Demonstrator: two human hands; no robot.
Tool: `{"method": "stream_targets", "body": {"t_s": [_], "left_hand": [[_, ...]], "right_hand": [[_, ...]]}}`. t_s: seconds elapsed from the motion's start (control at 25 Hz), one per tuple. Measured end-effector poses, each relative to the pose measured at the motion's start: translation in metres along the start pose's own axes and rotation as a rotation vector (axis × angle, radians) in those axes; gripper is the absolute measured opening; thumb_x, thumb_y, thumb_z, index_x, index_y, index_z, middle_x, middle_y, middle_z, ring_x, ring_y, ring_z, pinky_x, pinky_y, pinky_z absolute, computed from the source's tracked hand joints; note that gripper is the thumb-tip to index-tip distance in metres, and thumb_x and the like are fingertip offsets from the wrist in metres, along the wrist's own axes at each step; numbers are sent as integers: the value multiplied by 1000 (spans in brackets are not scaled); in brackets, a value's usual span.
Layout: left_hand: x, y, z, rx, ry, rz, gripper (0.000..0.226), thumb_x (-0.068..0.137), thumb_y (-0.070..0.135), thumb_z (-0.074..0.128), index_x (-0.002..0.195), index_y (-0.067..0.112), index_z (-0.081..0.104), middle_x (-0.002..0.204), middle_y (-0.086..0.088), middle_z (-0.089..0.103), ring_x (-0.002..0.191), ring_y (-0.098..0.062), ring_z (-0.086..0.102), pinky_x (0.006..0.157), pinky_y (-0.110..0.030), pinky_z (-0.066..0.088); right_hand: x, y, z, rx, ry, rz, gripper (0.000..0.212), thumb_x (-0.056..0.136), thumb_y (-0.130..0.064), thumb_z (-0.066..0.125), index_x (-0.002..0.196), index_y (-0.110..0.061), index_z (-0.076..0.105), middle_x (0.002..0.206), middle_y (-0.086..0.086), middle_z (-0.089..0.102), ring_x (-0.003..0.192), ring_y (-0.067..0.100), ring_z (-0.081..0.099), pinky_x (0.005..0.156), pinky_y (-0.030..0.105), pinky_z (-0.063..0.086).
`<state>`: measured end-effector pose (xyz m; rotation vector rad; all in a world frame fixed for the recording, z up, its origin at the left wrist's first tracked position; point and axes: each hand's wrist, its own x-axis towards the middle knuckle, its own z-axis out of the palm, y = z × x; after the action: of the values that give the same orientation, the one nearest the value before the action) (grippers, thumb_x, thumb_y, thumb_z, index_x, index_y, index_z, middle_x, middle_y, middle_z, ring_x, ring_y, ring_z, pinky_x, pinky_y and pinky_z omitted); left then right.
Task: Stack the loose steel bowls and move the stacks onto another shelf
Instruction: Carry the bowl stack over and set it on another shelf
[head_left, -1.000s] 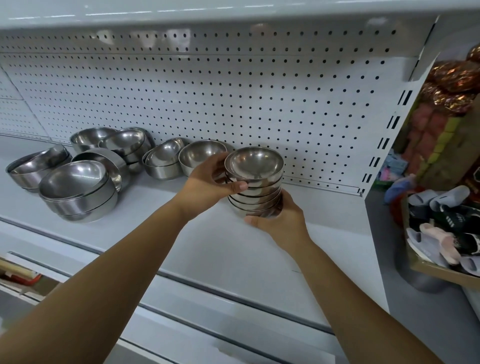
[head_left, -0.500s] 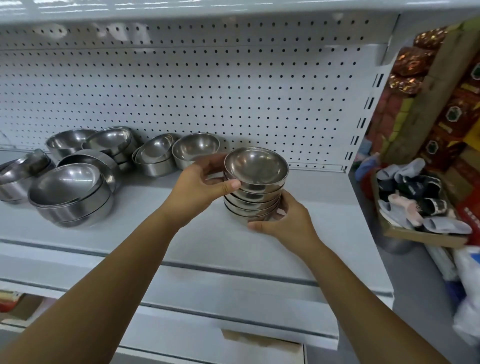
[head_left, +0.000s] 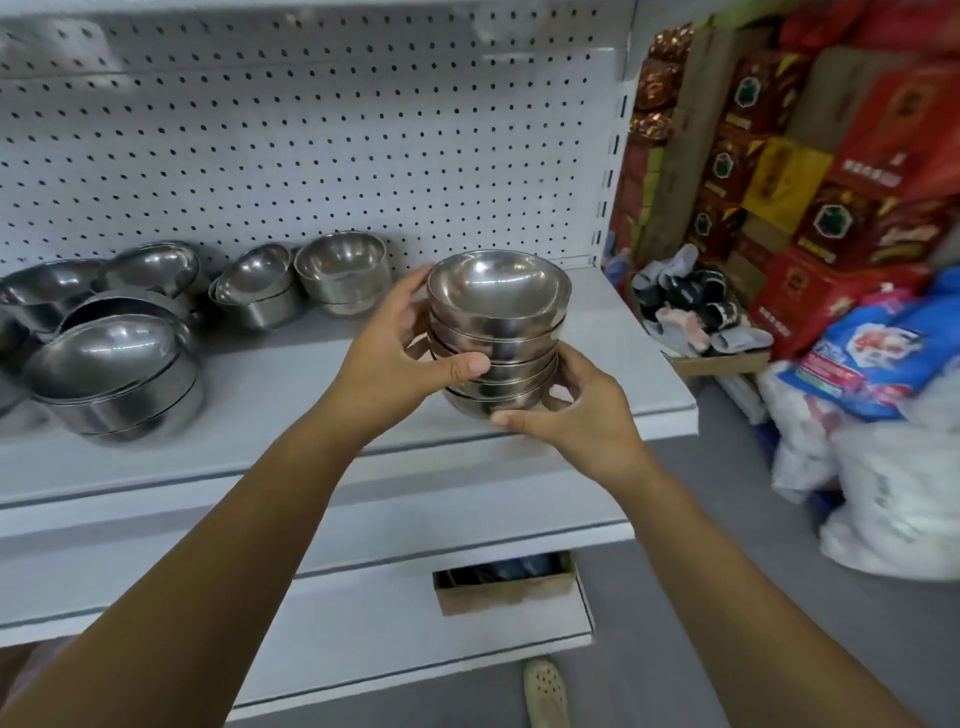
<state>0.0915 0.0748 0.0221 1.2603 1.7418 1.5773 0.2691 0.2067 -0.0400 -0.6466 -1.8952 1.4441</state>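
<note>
A stack of several small steel bowls (head_left: 498, 332) is held in front of the grey shelf (head_left: 291, 384), above its front edge. My left hand (head_left: 400, 358) grips the stack's left side, thumb across the front. My right hand (head_left: 576, 410) cups it from below and from the right. More steel bowls stay on the shelf: a large nested stack (head_left: 119, 379) at the left, tilted bowls (head_left: 145, 270) behind it, a tilted pair (head_left: 254, 291) and a single upright bowl (head_left: 343, 270) by the pegboard.
A white pegboard (head_left: 311, 145) backs the shelf. Lower shelf boards (head_left: 363, 613) jut out below, with a cardboard box (head_left: 504, 587) tucked under. Red and yellow cartons (head_left: 810, 156), a box of slippers (head_left: 691, 312) and plastic bags (head_left: 893, 467) fill the floor on the right.
The stack in both hands has come away from the shelf toward me and to the right, now at the shelf's front edge. My view has swung right and down.
</note>
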Motion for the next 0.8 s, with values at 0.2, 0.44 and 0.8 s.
{"method": "stream_targets", "body": {"t_s": [0.2, 0.44, 0.8], "left_hand": [[-9, 8, 36, -60, -75, 50, 101, 63, 31, 93, 150, 31, 41, 134, 3, 68, 129, -12, 60, 114, -44, 44], [-4, 32, 102, -137, -147, 101, 93, 69, 26, 91, 149, 28, 44, 126, 0, 71, 120, -9, 65, 100, -27, 52], [39, 77, 245, -182, -396, 168, 99, 63, 25, 90, 150, 23, 44, 133, 3, 68, 121, -6, 65, 100, -25, 53]], "right_hand": [[-44, -10, -31, -23, 118, 25, 74, 62, -15, 100, 128, -18, 66, 114, -5, 76, 112, 7, 69, 93, 19, 56], [-76, -16, -81, -19, 285, 25, 77, 63, -17, 99, 131, -17, 64, 117, -6, 76, 113, 7, 69, 99, 29, 57], [-119, -13, -214, -88, 504, 11, 74, 65, -20, 99, 130, -24, 63, 121, -13, 74, 118, 3, 67, 95, 17, 55]]}}
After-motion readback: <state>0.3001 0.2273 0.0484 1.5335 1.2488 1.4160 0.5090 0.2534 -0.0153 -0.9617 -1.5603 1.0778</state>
